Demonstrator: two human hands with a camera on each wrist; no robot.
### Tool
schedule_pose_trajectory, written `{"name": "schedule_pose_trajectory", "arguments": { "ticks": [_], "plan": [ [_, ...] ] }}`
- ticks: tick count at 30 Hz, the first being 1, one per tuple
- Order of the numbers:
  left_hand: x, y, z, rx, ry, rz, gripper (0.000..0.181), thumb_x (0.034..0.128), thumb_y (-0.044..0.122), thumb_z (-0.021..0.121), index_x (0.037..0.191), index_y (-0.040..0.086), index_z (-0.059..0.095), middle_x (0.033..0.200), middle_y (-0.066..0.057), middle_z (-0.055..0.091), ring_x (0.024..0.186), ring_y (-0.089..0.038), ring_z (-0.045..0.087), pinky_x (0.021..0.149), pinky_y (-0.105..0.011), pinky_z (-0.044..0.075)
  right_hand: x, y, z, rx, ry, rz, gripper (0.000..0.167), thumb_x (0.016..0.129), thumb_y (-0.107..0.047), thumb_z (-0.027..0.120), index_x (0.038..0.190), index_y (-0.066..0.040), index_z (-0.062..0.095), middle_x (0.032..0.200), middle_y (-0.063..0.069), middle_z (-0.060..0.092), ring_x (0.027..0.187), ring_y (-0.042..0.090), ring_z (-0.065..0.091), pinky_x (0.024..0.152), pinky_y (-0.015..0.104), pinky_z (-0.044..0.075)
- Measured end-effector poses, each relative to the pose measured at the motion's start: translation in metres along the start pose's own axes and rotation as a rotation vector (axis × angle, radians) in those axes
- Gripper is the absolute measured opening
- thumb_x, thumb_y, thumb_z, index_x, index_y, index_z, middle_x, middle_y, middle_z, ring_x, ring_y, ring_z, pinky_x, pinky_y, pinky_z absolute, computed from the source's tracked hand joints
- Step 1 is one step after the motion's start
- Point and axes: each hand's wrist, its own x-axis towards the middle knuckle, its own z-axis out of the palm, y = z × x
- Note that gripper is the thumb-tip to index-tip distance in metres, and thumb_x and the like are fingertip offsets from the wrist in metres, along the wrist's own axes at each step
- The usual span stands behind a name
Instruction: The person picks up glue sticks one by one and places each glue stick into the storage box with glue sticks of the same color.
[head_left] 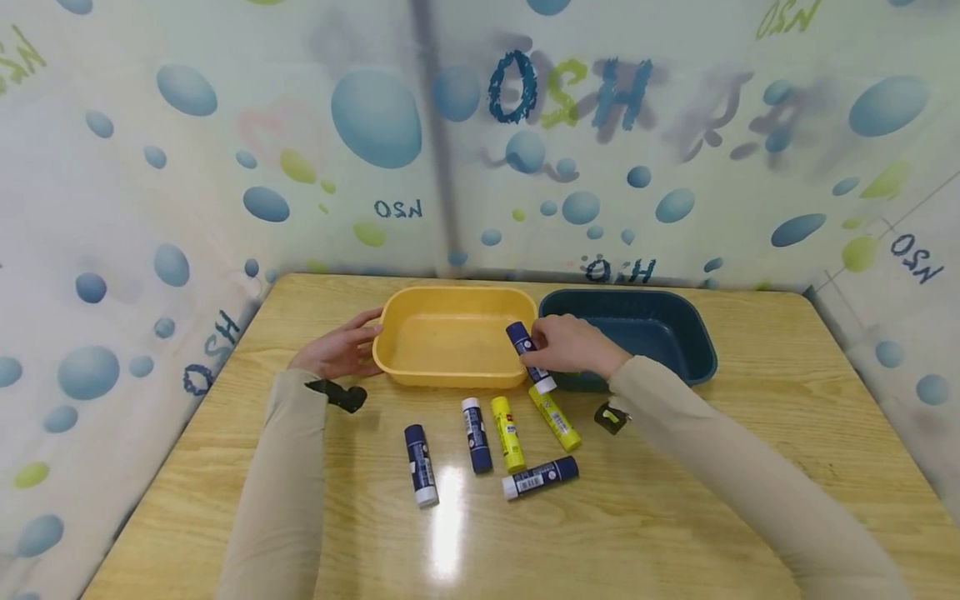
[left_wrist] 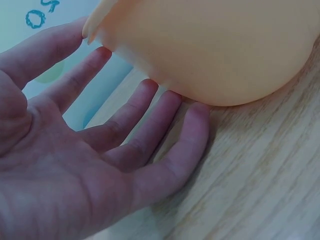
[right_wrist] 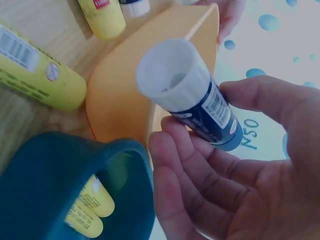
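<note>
My right hand (head_left: pixel 577 343) pinches a dark blue glue stick (right_wrist: pixel 202 112) between thumb and fingers, its white end facing the right wrist camera. The glue stick is tilted, over the right front corner of the yellow-orange bin (head_left: pixel 450 380). At that bin's left side, my left hand (head_left: pixel 339 348) touches the outer wall with spread, slightly bent fingers. Beside the bin on the right stands a dark teal bin (head_left: pixel 701 358), partly hidden by the right hand; two yellow glue sticks (right_wrist: pixel 85 217) lie inside it in the right wrist view.
In front of the bins lie two yellow glue sticks (head_left: pixel 508 433), (head_left: pixel 555 418) and three dark blue glue sticks (head_left: pixel 422 465), (head_left: pixel 477 436), (head_left: pixel 542 477) on the wooden table (head_left: pixel 675 517). A patterned curtain (head_left: pixel 480 192) hangs behind the table.
</note>
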Motion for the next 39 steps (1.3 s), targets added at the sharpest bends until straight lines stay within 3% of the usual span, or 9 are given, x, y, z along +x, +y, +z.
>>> {"name": "schedule_pose_trajectory", "arguments": {
  "ticks": [6,12,21,25,29,39],
  "plan": [
    [-0.001,0.000,-0.002,0.000,-0.034,0.003,0.044,0.1040,0.022,0.046,0.146,0.031,0.035,0.140,-0.005,0.035,0.119,-0.026,0.043,0.093,-0.046,0.046,0.010,-0.003,-0.006,-0.001,0.007,0.012,0.027,0.091,-0.031,0.066,0.084,-0.006,0.059,0.067,0.003,0.051,0.058,0.016,0.049,0.052,0.026,0.037],
    [0.001,0.001,0.000,0.001,0.005,-0.006,0.050,0.1034,0.023,0.048,0.150,0.030,0.029,0.145,-0.007,0.030,0.120,-0.027,0.041,0.091,-0.046,0.047,0.021,-0.008,-0.011,-0.033,0.022,0.054,0.030,0.091,-0.034,0.065,0.096,-0.004,0.061,0.079,0.005,0.057,0.068,0.018,0.052,0.057,0.027,0.040],
    [0.000,0.001,0.001,-0.016,0.030,-0.024,0.051,0.1026,0.023,0.050,0.148,0.030,0.029,0.140,-0.006,0.034,0.118,-0.026,0.043,0.092,-0.045,0.046,0.038,-0.016,-0.017,-0.055,0.015,0.051,0.035,0.092,-0.032,0.063,0.067,-0.012,0.047,0.059,-0.001,0.042,0.053,0.013,0.041,0.050,0.025,0.031],
    [0.000,0.002,0.002,-0.033,0.038,-0.033,0.050,0.1014,0.024,0.053,0.146,0.031,0.032,0.138,-0.006,0.036,0.117,-0.025,0.044,0.094,-0.046,0.044,0.046,-0.020,-0.018,-0.074,-0.003,0.081,0.037,0.092,-0.033,0.062,0.065,-0.013,0.047,0.059,-0.001,0.047,0.054,0.014,0.045,0.050,0.024,0.033],
    [-0.001,0.002,0.002,-0.038,0.039,-0.037,0.051,0.1014,0.024,0.053,0.147,0.032,0.031,0.138,-0.005,0.036,0.117,-0.025,0.043,0.094,-0.045,0.044,0.054,-0.023,-0.016,-0.085,-0.016,0.127,0.035,0.092,-0.036,0.061,0.067,-0.011,0.053,0.062,0.002,0.056,0.061,0.018,0.054,0.051,0.025,0.036],
    [0.001,0.003,0.002,-0.053,0.034,-0.042,0.053,0.1020,0.023,0.051,0.149,0.031,0.027,0.144,-0.007,0.029,0.121,-0.027,0.038,0.096,-0.046,0.043,0.072,-0.021,-0.009,-0.087,-0.007,0.228,0.030,0.090,-0.036,0.061,0.089,-0.006,0.063,0.067,0.003,0.059,0.065,0.017,0.061,0.058,0.025,0.045]
  ]
}}
